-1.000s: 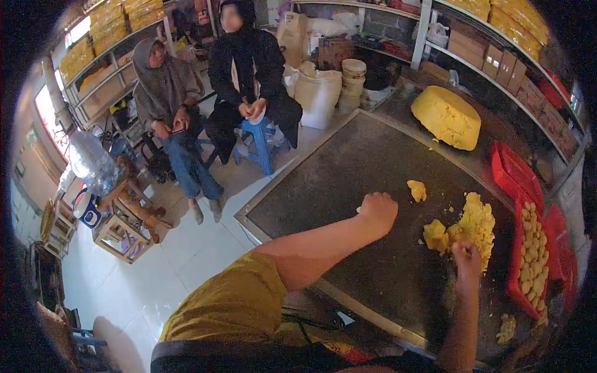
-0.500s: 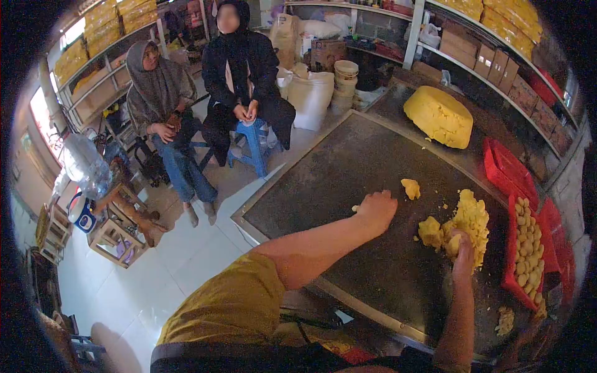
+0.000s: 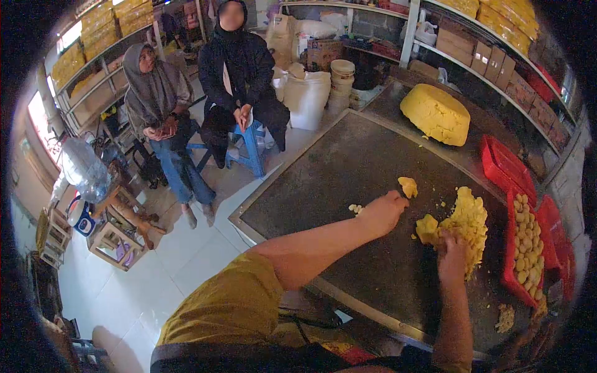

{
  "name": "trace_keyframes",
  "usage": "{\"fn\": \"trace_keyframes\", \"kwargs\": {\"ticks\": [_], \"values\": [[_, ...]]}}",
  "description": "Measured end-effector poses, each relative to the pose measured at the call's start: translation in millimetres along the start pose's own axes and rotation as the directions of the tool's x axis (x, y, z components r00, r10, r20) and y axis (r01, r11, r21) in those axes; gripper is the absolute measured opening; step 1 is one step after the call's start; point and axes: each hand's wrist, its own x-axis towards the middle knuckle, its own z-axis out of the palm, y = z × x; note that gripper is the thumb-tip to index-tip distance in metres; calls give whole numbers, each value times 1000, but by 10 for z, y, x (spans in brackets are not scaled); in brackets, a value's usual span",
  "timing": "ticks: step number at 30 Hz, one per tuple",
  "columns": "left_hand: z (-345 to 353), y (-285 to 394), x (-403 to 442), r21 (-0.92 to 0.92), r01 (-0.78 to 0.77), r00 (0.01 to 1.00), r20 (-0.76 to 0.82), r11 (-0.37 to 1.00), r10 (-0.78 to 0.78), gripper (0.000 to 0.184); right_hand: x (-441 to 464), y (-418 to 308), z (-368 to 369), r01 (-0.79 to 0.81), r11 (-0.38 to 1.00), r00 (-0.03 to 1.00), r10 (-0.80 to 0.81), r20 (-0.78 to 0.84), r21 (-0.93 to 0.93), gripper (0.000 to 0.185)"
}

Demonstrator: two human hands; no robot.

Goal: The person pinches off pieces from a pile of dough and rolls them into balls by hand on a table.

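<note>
On the dark tabletop, my left hand is closed, with its fingertips pinching the lower edge of a small piece of yellow dough. A few small pale bits of dough lie just left of that hand. My right hand reaches into a flattened, crumbly pile of yellow dough, its fingers curled into the near left side. What sits under those fingers is partly hidden. Beside them is a rounded dough lump.
A red tray of small dough balls stands at right, near other red trays. A large yellow dough block rests at the back. Two people sit beyond the table, one on a blue stool.
My left hand has moved right, from beside the pale bits to the small dough piece. My right hand has turned palm down onto the pile; the lump it held is no longer visible.
</note>
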Motion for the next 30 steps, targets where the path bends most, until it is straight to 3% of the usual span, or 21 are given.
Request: {"fn": "trace_keyframes", "kwargs": {"ticks": [1, 2, 3, 4, 8, 10, 11, 13, 14, 16, 17, 19, 20, 22, 23, 25, 26, 27, 28, 29, 30], "values": [[41, -34, 5, 1, -1, 1000, 3, 1000, 1, 26, -19, -77, -59, 75, 961, 997, -64, 47, -267, 22], [98, -80, 19, -52, -80, 993, -96, 995, 75, 22, -24, -95, -49, 70, 962, 997, -60, 46, -266, 22], [132, -106, 31, -98, -164, 970, -197, 982, 143, 19, -28, -104, -44, 86, 987, 995, -92, -40, -133, 23], [164, -132, 42, -99, -166, 970, -194, 981, 145, 19, -29, -105, -45, 112, 994, 986, -111, -129, 0, 23], [203, -176, 68, -172, -239, 937, -299, 956, 180, 11, 31, 31, -132, -85, 996, 996, 85, -5, -14, 21], [185, -179, 60, -214, -221, 940, -307, 951, 150, 10, 41, 67, -113, -308, 818, 949, 297, 102, 485, 19], [177, -181, 62, -211, -201, 942, -311, 957, 129, 10, 31, 78, -104, -316, 816, 947, 304, 105, 483, 19], [161, -176, 71, -219, -180, 946, -305, 959, 109, 9, 49, 45, -110, 75, 956, 983, -24, -181, 284, 20], [139, -175, 80, -248, -120, 967, -250, 961, 56, 10, 56, 115, -92, 63, 958, 984, -12, -179, 279, 20], [98, -110, 77, -285, -59, 984, -179, 957, 7, 10, 67, 215, -88, -260, 930, 960, 278, -36, 261, 28], [79, -75, 68, -314, -40, 981, -194, 949, -23, 11, 40, 248, -122, -272, 928, 957, 290, -35, 255, 28], [25, -77, 57, -351, -22, 979, -197, 936, -51, 11, 52, -34, -295, -599, 605, 797, 513, 319, 524, 36], [32, -79, 71, -353, 0, 979, -192, 936, -72, 13, 76, 70, -242, -611, 600, 787, 531, 314, 517, 36], [69, -78, 88, -344, 17, 972, -215, 939, -96, 17, 24, 415, -118, -438, 510, 891, 357, 281, 740, 39], [89, -83, 94, -336, 18, 964, -244, 942, -105, 19, 3, 327, -123, -381, 690, 912, 389, 129, 615, 38], [117, -128, 116, -359, 31, 954, -269, 933, -135, 25, 27, 33, -156, -363, 864, 930, 359, 81, 348, 32], [18, -90, 117, -321, 54, 966, -223, 946, -131, 24, 27, -10, -171, -285, 917, 959, 273, 82, 280, 26], [50, -149, 130, -405, 55, 973, -185, 913, -140, 22, 25, -53, -188, -199, 957, 979, 185, 83, 213, 24], [73, -200, 150, -445, 36, 973, -188, 895, -133, 19, -27, -34, -157, 2, 989, 1000, -1, -6, 149, 27], [99, -209, 138, -471, 62, 970, -179, 880, -164, 18, -71, -48, -157, -12, 991, 1000, 12, -2, 133, 27], [94, -224, 167, -486, 80, 965, -181, 870, -191, 18, -52, -69, -144, -158, 941, 982, 116, 152, 301, 32]]}}
